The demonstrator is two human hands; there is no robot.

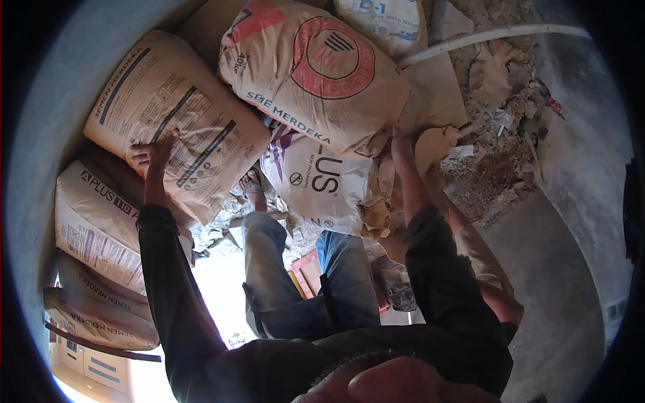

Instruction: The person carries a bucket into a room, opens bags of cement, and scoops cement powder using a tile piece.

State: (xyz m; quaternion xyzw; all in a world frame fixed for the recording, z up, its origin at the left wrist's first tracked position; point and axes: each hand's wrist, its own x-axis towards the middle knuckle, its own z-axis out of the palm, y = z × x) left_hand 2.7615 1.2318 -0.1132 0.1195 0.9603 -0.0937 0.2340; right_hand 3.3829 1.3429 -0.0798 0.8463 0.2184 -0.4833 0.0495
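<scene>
A brown cement bag lies tilted at the left, and my left hand rests on its face with the fingers spread. Beside it, a bag with a round red logo lies at the top middle. My right hand is closed at the lower right corner of this bag; its fingertips are partly hidden. Under the red-logo bag is a white bag with large dark letters, whose right end is covered by torn brown paper.
More bags are stacked at the left wall. A pale pipe crosses the upper right above rubble. Another bag lies at the top. Beside my right arm, a bare limb shows, probably another person's.
</scene>
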